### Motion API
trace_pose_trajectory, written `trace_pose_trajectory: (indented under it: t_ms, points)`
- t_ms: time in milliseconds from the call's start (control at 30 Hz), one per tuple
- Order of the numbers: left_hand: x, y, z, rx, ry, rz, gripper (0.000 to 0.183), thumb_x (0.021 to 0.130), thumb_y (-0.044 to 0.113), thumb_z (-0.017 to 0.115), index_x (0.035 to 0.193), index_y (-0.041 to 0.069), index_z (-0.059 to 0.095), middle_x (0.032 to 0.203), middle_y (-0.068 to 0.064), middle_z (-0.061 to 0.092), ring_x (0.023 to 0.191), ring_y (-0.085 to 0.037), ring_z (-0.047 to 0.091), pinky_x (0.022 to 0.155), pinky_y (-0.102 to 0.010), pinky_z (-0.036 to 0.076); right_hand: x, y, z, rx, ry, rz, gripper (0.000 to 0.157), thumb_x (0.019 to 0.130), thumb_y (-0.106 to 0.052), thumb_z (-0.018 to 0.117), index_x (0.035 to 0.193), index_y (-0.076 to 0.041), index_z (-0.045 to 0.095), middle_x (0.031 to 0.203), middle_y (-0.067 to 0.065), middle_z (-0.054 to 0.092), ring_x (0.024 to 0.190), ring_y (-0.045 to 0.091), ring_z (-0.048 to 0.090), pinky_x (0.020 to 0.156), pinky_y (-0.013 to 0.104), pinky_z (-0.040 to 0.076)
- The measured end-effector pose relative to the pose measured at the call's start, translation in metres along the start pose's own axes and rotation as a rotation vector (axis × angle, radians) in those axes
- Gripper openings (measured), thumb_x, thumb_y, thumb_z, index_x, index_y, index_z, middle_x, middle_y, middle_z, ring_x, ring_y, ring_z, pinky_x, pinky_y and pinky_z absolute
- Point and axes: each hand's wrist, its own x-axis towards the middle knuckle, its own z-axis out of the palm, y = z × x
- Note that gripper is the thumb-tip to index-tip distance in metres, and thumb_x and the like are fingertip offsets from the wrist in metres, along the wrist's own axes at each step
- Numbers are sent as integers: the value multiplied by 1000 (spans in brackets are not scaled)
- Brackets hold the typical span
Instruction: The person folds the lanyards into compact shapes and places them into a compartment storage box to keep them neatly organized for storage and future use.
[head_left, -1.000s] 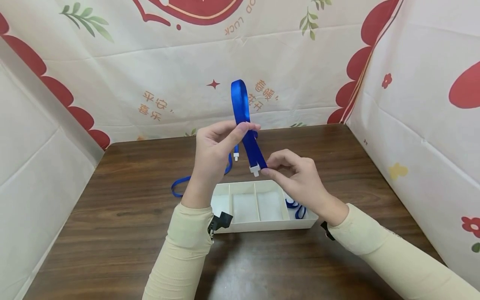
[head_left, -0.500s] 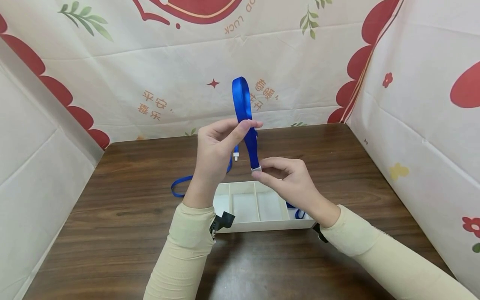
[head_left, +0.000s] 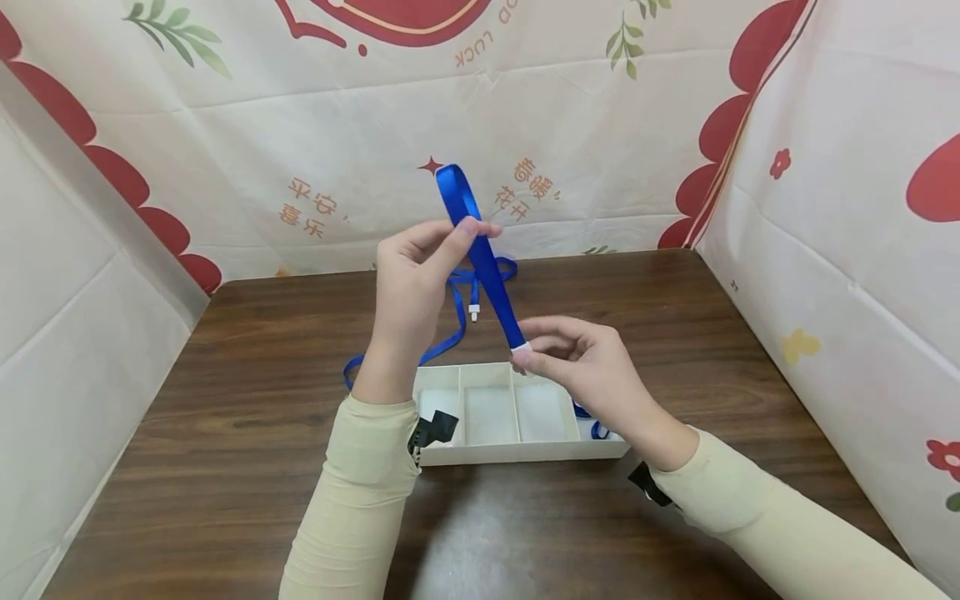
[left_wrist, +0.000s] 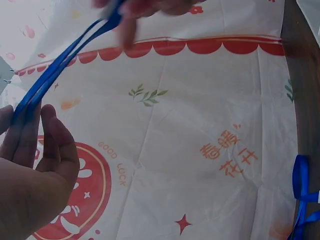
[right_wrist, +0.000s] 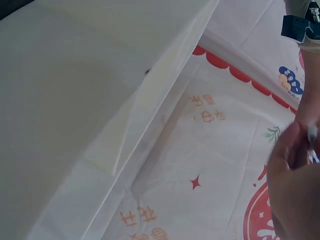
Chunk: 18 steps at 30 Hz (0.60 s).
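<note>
A folded blue lanyard (head_left: pixel 491 279) is stretched between my two hands above the tray, its loop rising over the left one. My left hand (head_left: pixel 420 279) pinches the doubled strap between thumb and fingers; the left wrist view shows the two strands of the lanyard (left_wrist: pixel 55 67) running up from this hand (left_wrist: pixel 40 175). At the lower end, my right hand (head_left: pixel 588 358) pinches the white plastic clip (head_left: pixel 521 352). In the right wrist view the right hand (right_wrist: pixel 295 185) is at the edge, and the lanyard is mostly hidden there.
Behind the hands, another blue lanyard (head_left: pixel 453 333) with a white clip (head_left: pixel 474 312) lies loosely on the brown table (head_left: pixel 225 433). A white divided tray (head_left: pixel 525 452) stands below the hands. Some blue strap (head_left: pixel 599 431) sits in its right compartment. Printed cloth (head_left: pixel 375 117) surrounds the table.
The right hand has shifted from the strap beside the clip onto the clip itself. Both hands hold the lanyard, now tilted further, with its loop moved left and the left hand slightly higher.
</note>
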Motion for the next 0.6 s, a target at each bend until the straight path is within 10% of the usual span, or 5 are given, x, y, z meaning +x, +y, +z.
trace_pose_trajectory:
  t_ms: [200, 600]
  points:
    - [8, 5, -10, -8, 101, 8, 21, 104, 23, 71, 104, 4, 83, 96, 1, 84, 96, -25, 76, 82, -36, 61, -1, 2, -4, -120, -81, 171, 26, 95, -32, 83, 113, -14, 81, 98, 5, 82, 94, 21, 76, 90, 41, 61]
    - [10, 2, -17, -20, 183, -71, 18, 100, 22, 76, 105, 7, 85, 88, 4, 81, 84, -15, 70, 79, -32, 59, -13, -7, -3, -152, -143, 111, 19, 97, -24, 80, 107, -8, 80, 94, 10, 77, 85, 23, 68, 79, 36, 55]
